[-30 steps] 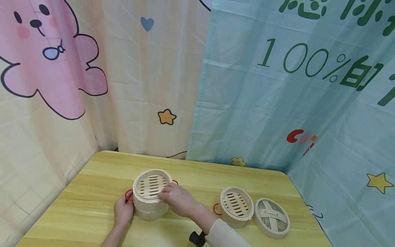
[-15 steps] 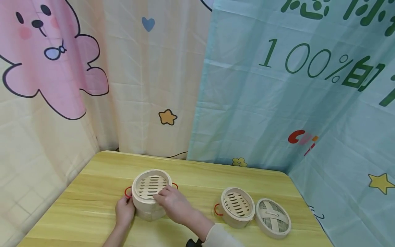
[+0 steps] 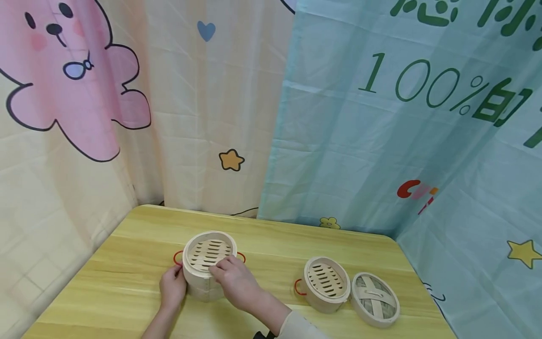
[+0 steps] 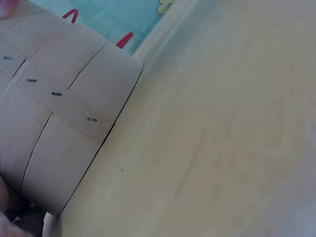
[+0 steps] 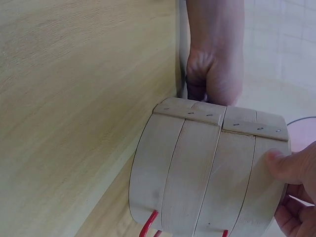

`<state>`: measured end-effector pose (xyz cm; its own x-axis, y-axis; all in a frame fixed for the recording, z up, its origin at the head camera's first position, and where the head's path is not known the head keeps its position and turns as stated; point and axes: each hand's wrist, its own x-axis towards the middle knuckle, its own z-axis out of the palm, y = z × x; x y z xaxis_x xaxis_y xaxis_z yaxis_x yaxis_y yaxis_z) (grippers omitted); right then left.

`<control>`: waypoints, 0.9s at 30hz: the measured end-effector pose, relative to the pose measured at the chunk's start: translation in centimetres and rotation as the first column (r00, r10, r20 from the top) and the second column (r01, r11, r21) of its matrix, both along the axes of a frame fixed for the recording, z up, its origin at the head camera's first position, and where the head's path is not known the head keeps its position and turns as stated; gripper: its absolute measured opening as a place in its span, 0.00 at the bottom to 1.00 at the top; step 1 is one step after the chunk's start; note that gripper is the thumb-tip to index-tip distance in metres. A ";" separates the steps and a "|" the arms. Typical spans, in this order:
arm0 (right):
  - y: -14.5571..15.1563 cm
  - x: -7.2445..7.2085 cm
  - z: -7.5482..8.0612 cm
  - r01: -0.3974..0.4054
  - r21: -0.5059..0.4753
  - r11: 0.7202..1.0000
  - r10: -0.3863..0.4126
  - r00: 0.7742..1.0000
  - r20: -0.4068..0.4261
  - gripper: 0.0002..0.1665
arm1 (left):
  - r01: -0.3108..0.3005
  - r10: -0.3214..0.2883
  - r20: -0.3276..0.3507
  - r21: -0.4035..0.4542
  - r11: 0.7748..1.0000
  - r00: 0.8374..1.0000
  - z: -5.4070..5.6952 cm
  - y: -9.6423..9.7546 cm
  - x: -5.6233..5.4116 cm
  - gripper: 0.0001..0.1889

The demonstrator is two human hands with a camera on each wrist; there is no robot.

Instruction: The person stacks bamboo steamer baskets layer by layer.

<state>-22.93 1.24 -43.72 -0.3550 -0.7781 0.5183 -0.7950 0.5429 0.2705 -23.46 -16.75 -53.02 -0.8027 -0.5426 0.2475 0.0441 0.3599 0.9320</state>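
from my distant seat i see two round steamers standing one on another as a stack, upright on the left part of the bench. the right hand holds the top rim of this stack in a pinch: in the right wrist view, the thumb lies flat on the outer wall and the other fingers go over the edge to the inner side, so only the thickness of the wall is between them. the left hand is at the left side of the stack, just below a red handle. its fingers are bent there and partly hidden; i cannot tell how far apart they are, or whether they grip something. inside the top, i see a slatted base.

well apart to the right, a single steamer stands, also with a red handle, and just beside it lies a woven lid with a crossed band. behind the bench hang a cream curtain with a pink bear and a blue curtain with green writing.
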 end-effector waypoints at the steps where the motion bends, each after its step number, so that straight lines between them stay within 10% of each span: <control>1: 0.0 0.0 0.0 0.001 -0.001 1.000 -0.001 1.000 0.001 0.14 | 0.000 0.000 -0.002 -0.003 1.000 1.000 0.0 0.0 0.0 0.10; 15: 0.0 -0.2 -0.1 -0.016 0.009 1.000 0.016 1.000 -0.003 0.11 | 0.050 -0.050 0.028 0.000 0.999 0.998 -0.2 -0.5 0.2 0.11; 22: 0.0 -0.4 0.2 -0.041 0.058 0.997 0.042 0.999 -0.011 0.09 | 0.075 -0.069 -0.096 0.053 0.996 0.993 -0.9 -0.8 0.0 0.12; 27: 0.4 -0.6 0.5 -0.053 0.052 0.997 0.052 0.998 0.024 0.11 | 0.068 -0.067 -0.014 0.042 0.997 0.998 -0.2 -0.6 0.0 0.11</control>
<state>-23.52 1.63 -43.19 -0.3242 -0.8219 0.4683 -0.8285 0.4857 0.2789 -23.43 -17.39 -53.19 -0.8349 -0.4973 0.2360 0.0791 0.3160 0.9455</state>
